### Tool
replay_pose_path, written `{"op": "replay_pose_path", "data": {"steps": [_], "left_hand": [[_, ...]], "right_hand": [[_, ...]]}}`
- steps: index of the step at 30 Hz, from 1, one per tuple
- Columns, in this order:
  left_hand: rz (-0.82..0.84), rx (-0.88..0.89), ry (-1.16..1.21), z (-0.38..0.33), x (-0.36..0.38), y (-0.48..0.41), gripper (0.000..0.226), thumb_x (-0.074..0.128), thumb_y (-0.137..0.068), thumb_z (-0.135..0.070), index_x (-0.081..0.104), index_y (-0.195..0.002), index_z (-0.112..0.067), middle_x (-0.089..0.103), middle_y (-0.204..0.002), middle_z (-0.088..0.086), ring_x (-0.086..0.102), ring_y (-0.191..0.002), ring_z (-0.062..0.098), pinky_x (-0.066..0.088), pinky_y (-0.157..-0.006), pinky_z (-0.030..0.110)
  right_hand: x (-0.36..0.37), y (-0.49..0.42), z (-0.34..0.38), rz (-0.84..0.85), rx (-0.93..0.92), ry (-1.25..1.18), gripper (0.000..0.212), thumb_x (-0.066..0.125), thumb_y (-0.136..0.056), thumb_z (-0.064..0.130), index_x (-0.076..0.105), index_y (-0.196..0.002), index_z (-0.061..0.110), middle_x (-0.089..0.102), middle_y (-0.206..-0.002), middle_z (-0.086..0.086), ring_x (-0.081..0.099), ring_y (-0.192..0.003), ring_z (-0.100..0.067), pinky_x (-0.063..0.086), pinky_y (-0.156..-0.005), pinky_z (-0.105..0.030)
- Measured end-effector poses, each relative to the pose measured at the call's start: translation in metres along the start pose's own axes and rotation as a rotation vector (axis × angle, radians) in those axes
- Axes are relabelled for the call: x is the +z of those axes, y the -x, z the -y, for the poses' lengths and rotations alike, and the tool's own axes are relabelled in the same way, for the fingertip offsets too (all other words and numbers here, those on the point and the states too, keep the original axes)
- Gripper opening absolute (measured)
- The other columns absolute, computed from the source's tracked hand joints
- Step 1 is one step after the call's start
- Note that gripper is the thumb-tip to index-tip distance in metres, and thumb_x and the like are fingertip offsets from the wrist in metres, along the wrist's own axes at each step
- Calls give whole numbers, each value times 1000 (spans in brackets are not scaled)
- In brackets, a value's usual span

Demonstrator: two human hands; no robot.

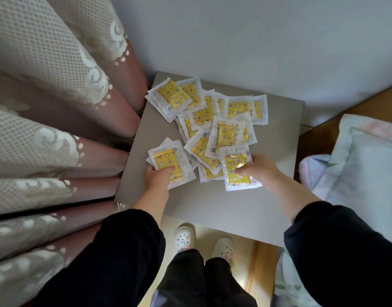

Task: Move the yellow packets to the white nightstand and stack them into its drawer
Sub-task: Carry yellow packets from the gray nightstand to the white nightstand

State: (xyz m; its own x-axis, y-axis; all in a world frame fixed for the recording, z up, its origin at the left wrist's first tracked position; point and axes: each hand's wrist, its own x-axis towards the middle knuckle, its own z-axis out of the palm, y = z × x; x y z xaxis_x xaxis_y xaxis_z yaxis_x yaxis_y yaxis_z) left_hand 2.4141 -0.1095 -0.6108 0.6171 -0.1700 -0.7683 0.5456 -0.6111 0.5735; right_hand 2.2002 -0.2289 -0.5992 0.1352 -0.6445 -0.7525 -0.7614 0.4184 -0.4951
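packets (212, 120) on nightstand (212, 202), curtain (57, 129) left

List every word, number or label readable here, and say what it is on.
No text is legible anywhere.
On the packets: only moon, star and flower pictures; the small dark marks near their edges are too blurred to read.
On the clogs: charms, no lettering visible.

Packets (226, 134): yellow with star and moon print, white borders. Nightstand (212, 207): plain off-white. Curtains (46, 96): pink, white lace. Sleeves (113, 251): black.
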Motion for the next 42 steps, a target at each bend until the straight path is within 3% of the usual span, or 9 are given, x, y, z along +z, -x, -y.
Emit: {"op": "replay_pose_path", "data": {"steps": [7, 11, 14, 18, 23, 27, 34, 39, 42], "left_hand": [[172, -72, -6, 9, -20, 21, 18, 66, -84, 3, 60, -82, -13, 66, -91, 9, 64, -75, 23, 55, -80, 42], [300, -77, -41, 18, -27, 54, 16, 65, -86, 2, 59, -85, -13, 66, -90, 9, 64, -77, 23, 53, -73, 39], [353, -71, -91, 19, -31, 79, 15, 66, -86, -1, 60, -86, -15, 67, -90, 8, 64, -79, 24, 54, -80, 43], [405, -9, -207, 18, -38, 109, 16, 68, -85, -2, 64, -93, -15, 69, -101, 10, 66, -91, 28, 53, -89, 44], [452, 59, -260, 25, -47, 147, 21, 65, -88, -4, 60, -105, -15, 66, -104, 5, 63, -93, 22, 50, -88, 37], [463, 105, -299, 35, -54, 167, 26, 66, -88, -5, 59, -110, -16, 68, -107, 5, 64, -99, 24, 51, -91, 42], [483, 206, -442, 51, -80, 186, 24, 67, -87, -7, 58, -107, -18, 66, -94, -5, 63, -84, 12, 49, -69, 26], [558, 305, -574, 69, -110, 190, 26, 66, -88, -9, 60, -111, -19, 67, -108, 1, 64, -99, 19, 51, -89, 36], [648, 363, -666, 81, -136, 194, 22, 61, -92, -10, 58, -111, -19, 65, -105, -2, 62, -98, 17, 49, -88, 33]], "right_hand": [[8, 30, -9, 72, 114, -390, 27, 82, -69, 4, 68, -91, 10, 70, -106, -10, 67, -96, -25, 52, -87, -37], [14, 65, -9, 162, 174, -511, 15, 75, -77, 5, 65, -86, 10, 69, -87, 0, 63, -77, -10, 47, -61, -20], [15, 85, -12, 150, 199, -592, 18, 78, -75, 9, 66, -89, 10, 71, -98, -6, 64, -94, -19, 50, -85, -28], [6, 115, -14, 99, 214, -474, 19, 78, -77, 14, 63, -85, 8, 62, -81, -3, 53, -74, -16, 37, -59, -24], [-2, 151, -23, 67, 168, -375, 39, 81, -74, 18, 62, -104, 2, 65, -97, -8, 59, -91, -24, 41, -77, -31], [-5, 181, -35, 57, 152, -430, 20, 79, -76, 12, 61, -85, 9, 61, -78, 2, 59, -78, -16, 40, -64, -25], [13, 230, -63, -39, 164, -415, 21, 78, -78, 20, 59, -83, 12, 61, -81, 3, 57, -74, -14, 37, -57, -22], [51, 265, -85, -142, 153, -488, 25, 76, -80, 16, 60, -98, 10, 62, -82, 5, 61, -78, -11, 41, -52, -16], [85, 297, -98, -203, 158, -565, 21, 73, -81, 12, 61, -99, 11, 61, -81, 7, 61, -75, -7, 41, -51, -13]]}}
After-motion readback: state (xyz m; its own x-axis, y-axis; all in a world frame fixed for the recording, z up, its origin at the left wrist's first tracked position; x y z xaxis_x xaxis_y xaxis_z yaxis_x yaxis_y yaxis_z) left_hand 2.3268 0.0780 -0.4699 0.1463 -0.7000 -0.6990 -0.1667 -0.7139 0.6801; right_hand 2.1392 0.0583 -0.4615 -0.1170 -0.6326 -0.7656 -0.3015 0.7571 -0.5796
